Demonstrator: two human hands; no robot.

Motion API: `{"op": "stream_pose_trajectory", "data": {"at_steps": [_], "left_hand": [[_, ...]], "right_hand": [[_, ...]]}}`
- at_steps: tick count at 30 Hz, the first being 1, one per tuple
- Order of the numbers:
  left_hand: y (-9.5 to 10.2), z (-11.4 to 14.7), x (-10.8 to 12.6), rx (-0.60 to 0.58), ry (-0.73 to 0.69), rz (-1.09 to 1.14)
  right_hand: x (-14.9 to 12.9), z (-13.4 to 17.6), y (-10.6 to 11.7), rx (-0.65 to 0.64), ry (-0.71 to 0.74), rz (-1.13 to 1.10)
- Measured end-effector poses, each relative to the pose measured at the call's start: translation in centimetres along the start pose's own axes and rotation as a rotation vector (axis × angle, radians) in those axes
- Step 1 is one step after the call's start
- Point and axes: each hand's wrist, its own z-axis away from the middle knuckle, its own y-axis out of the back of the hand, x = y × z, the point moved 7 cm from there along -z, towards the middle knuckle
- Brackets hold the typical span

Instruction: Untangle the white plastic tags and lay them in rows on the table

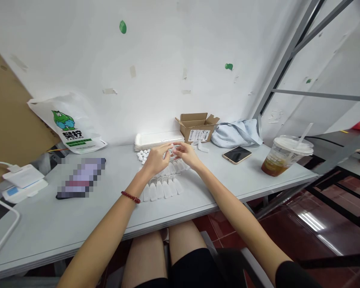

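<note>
My left hand (157, 159) and my right hand (186, 153) meet over the middle of the table, fingertips bent together around a small whitish piece. The fingers hide most of it, so its kind does not show. Below my hands lies a row of flat translucent white pieces with rounded tops and thin loops (160, 191), side by side. More such pieces lie behind them, partly covered by my hands. A heap of small white round pieces (143, 155) is just left of my left hand.
Behind my hands are a white tray (156, 139), an open cardboard box (198, 129) and a pale blue bag (237, 134). A phone (237, 155) and a drink cup (283, 157) lie rightward. Leftward are a blurred-out device (81, 178), a plastic bag (69, 124) and a white charger (24, 180).
</note>
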Motion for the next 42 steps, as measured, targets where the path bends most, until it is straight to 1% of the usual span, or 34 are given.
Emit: {"op": "stream_pose_trajectory", "data": {"at_steps": [7,14,17,20,23,31,37,42], "left_hand": [[0.3,0.0,0.5,0.011,-0.014,0.027],[0.4,-0.1,-0.2,0.061,0.031,0.030],[0.1,-0.1,-0.4,0.037,0.039,0.035],[-0.3,0.0,-0.4,-0.006,0.013,0.018],[-0.5,0.1,-0.5,-0.023,0.000,0.010],[-0.2,0.2,0.2,-0.021,-0.057,-0.095],[-0.5,0.3,0.9,-0.086,-0.093,-0.116],[-0.5,0.2,1.4,-0.119,-0.098,-0.130]], "right_hand": [[-0.2,0.4,0.1,0.031,-0.071,-0.093],[-0.3,0.6,-0.1,0.000,-0.116,-0.171],[-0.5,0.7,-0.3,-0.037,-0.118,-0.205],[-0.6,0.8,-0.5,-0.071,-0.136,-0.250],[-0.6,0.9,-0.6,-0.092,-0.158,-0.276],[-1.0,1.2,-0.7,-0.105,-0.160,-0.185],[-1.0,1.1,-0.8,-0.093,-0.119,-0.144],[-0.9,1.1,-0.7,-0.098,-0.152,-0.140]]}}
